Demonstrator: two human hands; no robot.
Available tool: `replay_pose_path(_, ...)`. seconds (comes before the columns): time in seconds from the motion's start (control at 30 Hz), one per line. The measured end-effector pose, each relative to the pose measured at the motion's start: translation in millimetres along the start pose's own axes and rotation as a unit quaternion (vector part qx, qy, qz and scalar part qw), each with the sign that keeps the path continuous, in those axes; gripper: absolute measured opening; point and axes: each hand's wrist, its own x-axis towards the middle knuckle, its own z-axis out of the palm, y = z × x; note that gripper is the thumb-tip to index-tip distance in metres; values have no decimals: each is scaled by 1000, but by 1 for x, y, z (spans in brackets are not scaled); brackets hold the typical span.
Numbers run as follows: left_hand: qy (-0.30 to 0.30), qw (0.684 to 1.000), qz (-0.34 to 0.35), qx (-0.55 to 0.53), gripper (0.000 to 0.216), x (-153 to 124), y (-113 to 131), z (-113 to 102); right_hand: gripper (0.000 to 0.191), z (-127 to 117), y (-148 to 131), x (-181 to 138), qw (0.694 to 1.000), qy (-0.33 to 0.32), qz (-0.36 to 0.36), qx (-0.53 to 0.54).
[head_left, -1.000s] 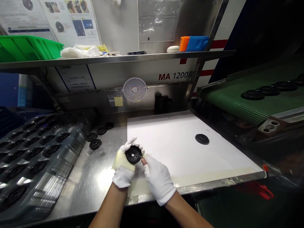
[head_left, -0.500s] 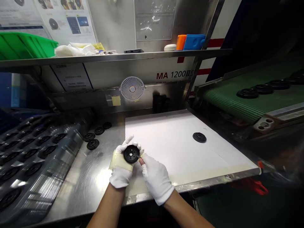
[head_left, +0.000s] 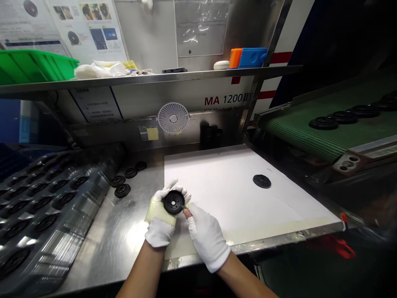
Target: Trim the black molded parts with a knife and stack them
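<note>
Black disc [head_left: 173, 202] cupped face-up in the gloved left hand [head_left: 161, 221], above the bench [head_left: 124, 231] by the white sheet [head_left: 223, 182]. Right hand [head_left: 206, 236] pinching a thin pale piece [head_left: 185, 206], too small to name, at the rim. Hold the disc steady; work lightly, watching the edge.

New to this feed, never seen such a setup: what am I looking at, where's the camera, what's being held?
One camera, worn on a person's head, looks down at their gloved hands. The left hand holds a black disc; the right hand touches its rim, whether with a small tool I cannot tell. On the steel bench lie a white sheet with one loose disc and, beside it, four more discs. A tray of discs sits at left; a green belt at right carries others.
</note>
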Motion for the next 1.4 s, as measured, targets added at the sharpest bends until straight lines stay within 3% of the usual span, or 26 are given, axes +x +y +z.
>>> replay_pose_path(0.23,33,999,5,-17,18,2,-2,14,33,-28,20,4,997,38,42,45)
replay_pose_path(0.37,35,999,24,-31,18,-1,-4,17,35,-39,24,-3,997,20,57,56)
replay_pose_path(0.5,26,998,35,-44,20,-10,-2,16,33,-42,34,-11,987,9,59,152)
replay_pose_path(0.6,9,998,26,-50,25,-18,3,17,41,-41,42,-13,968,-7,95,231)
replay_pose_path(0.7,19,999,9,-49,30,-26,6,19,46,-44,41,-13,929,-31,158,334)
replay_pose_path(0.8,47,997,-4,-52,36,-30,7,18,47,-49,37,-14,890,2,201,409)
replay_pose_path(1.1,60,992,-69,-89,31,-26,4,6,45,-59,48,-13,853,20,235,465)
replay_pose_path(1.27,55,991,-84,-90,26,-25,3,3,46,-58,65,-19,882,32,233,409)
replay_pose_path(1.33,53,992,-79,-89,27,-26,4,3,41,-71,77,-16,904,26,227,361)
replay_pose_path(1.4,49,992,-78,-87,27,-27,5,2,38,-98,91,-2,932,32,223,285)
